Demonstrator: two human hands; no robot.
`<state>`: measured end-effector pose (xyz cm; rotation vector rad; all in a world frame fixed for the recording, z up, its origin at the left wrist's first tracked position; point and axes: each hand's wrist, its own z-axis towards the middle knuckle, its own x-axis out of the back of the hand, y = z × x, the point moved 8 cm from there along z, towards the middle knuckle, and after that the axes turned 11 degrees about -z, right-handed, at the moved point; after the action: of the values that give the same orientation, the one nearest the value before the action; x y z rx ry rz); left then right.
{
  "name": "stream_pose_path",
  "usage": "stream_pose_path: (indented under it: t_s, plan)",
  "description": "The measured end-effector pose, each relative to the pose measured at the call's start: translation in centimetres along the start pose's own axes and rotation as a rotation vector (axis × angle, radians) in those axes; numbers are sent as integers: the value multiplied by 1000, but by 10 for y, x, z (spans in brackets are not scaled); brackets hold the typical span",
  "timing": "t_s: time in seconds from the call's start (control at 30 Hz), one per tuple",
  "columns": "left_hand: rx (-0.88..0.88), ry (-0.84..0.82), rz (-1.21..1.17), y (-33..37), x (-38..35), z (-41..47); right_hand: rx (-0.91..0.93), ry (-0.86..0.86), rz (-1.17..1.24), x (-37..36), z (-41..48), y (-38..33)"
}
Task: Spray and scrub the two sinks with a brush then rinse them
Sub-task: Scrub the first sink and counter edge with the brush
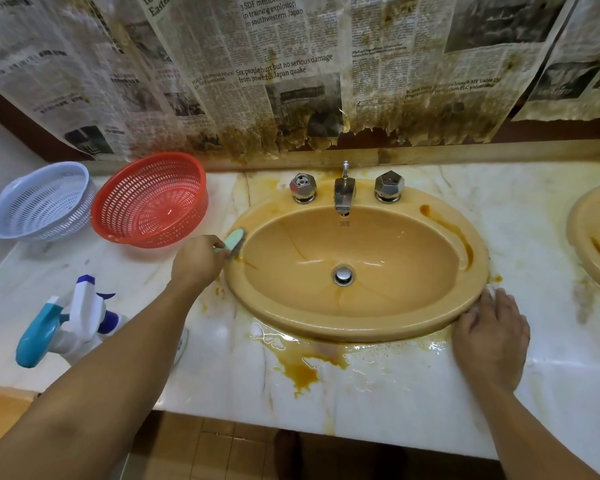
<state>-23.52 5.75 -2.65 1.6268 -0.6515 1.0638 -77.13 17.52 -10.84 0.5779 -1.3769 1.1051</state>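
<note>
Sink: the orange oval sink (357, 268) is set into the marble worktop (413, 393); its bowl is wet and streaked, with a brown smear along the right side of its rim.
Drain: a chrome drain plug (343, 275) sits at the bottom of the sink's bowl.
Tap: a chrome spout (344, 195) stands at the back of the sink, between two faceted chrome knobs.
Left hand: the left hand (199, 259) is clenched round the handle of a pale green brush (234, 241), whose head presses on the sink's left rim.
Right hand: the right hand (490, 336) lies flat with fingers spread and holds nothing; it rests on the worktop against the sink's front right rim.
Second sink: the edge of another orange sink (594, 237) shows well to the right of the sink.
Spray bottles: two spray bottles, one with a teal trigger (37, 336) and one white and blue (87, 306), stand on the worktop left of the sink, partly behind the left forearm.
Baskets: a red basket (149, 200) and a white basket (42, 202) sit tilted, touching each other, left of the sink and towards the wall.
Spill: a brown puddle (302, 372) spreads on the worktop just in front of the sink.
Wall: stained newspaper (284, 74) covers the wall behind the sink.
</note>
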Motion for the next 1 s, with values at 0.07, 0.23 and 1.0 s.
stream_pose_path:
  t_s: [0.07,0.23,1.0]
  plan:
    - [-27,-30,12,7,-2,0,0,-2,2,0,0,1]
    - [-78,-104,74,-21,8,-21,-1,-3,5,0,0,1]
    - [-9,-79,134,1,9,-40,3,-32,7,0,-1,2]
